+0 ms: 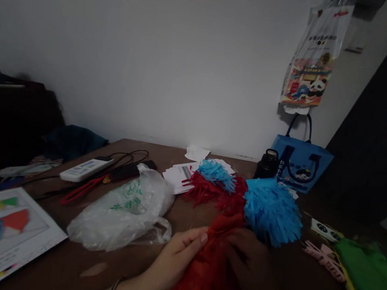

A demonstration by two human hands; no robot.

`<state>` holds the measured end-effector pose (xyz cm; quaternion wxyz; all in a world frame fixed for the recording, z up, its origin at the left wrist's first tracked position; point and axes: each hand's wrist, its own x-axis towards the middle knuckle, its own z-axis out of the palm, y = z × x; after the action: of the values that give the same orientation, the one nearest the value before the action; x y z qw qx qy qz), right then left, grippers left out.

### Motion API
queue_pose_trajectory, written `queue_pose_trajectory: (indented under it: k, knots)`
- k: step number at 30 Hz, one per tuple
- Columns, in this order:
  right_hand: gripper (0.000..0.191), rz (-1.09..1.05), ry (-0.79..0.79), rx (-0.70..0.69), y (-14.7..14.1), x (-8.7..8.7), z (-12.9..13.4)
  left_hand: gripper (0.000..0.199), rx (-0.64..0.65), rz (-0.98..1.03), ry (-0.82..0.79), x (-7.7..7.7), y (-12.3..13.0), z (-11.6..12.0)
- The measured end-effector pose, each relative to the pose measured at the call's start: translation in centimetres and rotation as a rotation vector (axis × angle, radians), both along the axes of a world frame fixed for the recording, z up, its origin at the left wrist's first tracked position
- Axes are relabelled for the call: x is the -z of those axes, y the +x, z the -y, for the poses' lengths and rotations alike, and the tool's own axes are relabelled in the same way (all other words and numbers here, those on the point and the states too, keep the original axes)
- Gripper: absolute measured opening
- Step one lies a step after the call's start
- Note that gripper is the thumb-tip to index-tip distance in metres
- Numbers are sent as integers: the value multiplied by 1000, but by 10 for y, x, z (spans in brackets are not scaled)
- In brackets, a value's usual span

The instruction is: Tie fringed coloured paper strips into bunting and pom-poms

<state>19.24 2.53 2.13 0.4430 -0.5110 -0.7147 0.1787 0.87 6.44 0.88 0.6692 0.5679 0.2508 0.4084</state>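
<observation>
Red fringed paper point(210, 282), cut into many thin strips, hangs at the front edge of the brown table point(184, 213). My left hand point(180, 253) is closed on its left side, thumb on top. On the other side my right hand point(251, 259) lies in shadow, with its bent fingers closed on the same paper. Just beyond the right hand rests a full blue fringed paper pom-pom point(272, 211). Farther back, a smaller blue fringed tuft point(216, 173) lies over more red fringe point(201, 190). The lower end of the held paper is dark and blurred.
A crumpled clear plastic bag point(124, 217) lies left of my hands. Beyond it are a white power strip point(85, 169) and cables. A printed sheet point(3, 238) covers the near left. At right are a pink hair clip point(324, 262), green fringe point(372, 280), a black bottle point(266, 165) and a blue bag point(301, 162).
</observation>
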Motion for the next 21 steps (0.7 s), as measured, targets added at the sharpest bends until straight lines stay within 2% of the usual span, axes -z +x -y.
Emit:
queue_pose_trajectory:
  k: [4,8,11,14,16,21]
  knots:
    - [21,-85,-109,16,1,-5,-1,38,-20,-36,59,3,0,-1]
    - [13,-20,-68,89,-6,-5,0,35,-14,-84,114,6,1,0]
    - [18,52,-49,148,-10,-4,1,34,-46,-122,156,7,1,1]
    - [8,52,-65,90,-7,-4,2,35,-75,-127,168,7,1,0]
    - [9,1,-94,40,-4,-5,1,36,-84,-135,174,7,0,0]
    - [13,-171,-215,62,4,-5,0,39,-111,-145,175,8,-1,-1]
